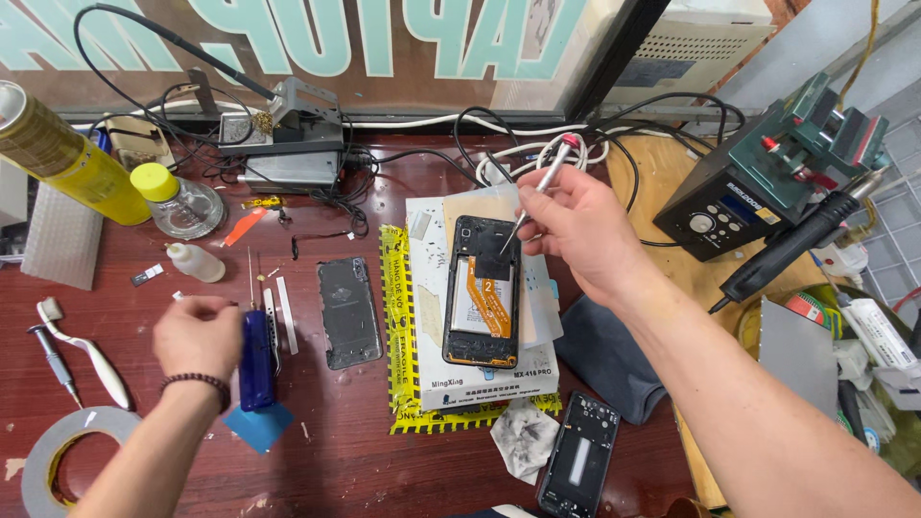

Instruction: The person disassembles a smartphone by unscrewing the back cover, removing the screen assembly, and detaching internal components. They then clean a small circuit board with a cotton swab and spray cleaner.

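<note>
Your right hand (585, 230) pinches tweezers (539, 192) over the opened phone (483, 288); your left hand (197, 336) grasps a blue tool (256, 360). A slip could likely scratch the exposed board.

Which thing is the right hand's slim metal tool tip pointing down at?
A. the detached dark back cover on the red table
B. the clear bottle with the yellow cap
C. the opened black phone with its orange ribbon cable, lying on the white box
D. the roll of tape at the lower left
C: the right hand holds the slim metal tool with its tip over the top of the opened black phone on the white box.
</note>
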A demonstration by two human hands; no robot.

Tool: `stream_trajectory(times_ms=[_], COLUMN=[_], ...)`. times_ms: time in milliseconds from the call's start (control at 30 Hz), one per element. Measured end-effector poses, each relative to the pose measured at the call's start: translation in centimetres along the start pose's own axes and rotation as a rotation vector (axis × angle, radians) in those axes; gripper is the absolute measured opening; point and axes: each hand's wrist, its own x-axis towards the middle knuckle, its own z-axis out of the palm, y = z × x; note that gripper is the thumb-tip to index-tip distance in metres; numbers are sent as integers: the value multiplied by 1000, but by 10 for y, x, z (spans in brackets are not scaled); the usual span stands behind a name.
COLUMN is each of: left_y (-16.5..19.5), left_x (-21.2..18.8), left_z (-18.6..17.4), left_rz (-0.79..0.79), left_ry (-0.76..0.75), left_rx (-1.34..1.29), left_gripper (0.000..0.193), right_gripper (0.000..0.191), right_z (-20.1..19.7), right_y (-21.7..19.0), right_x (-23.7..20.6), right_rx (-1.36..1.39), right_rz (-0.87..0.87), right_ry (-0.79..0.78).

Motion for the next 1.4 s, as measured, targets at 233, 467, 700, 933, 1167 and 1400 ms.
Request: stream_trajectory(times_ms=[233, 467, 700, 933, 1167, 1400], left_y=[44, -47, -98, -63, 86, 148], left_x=[-56, -72, 120, 31, -60, -137], left_z=[49, -42, -168, -163, -59, 5], left_rz=[-135, -110, -275, -53, -63, 44], left_ry=[-155, 362, 143, 106, -808, -1009], left_rx=[-69, 350, 608, 117, -824, -914], left_gripper=[12, 38, 46, 33, 23, 23], right_gripper=[24, 33, 11, 29, 45, 42], right_z=[-8, -26, 137, 66, 112, 81], right_y=[-26, 12, -7, 4, -10, 0], right_x=[-23, -108, -10, -18, -29, -46], right_rx=[-304, -234, 106, 82, -28, 34], right_rz=[-124, -112, -34, -41, -1, -196], right_ry=[-173, -184, -156, -36, -195, -100])
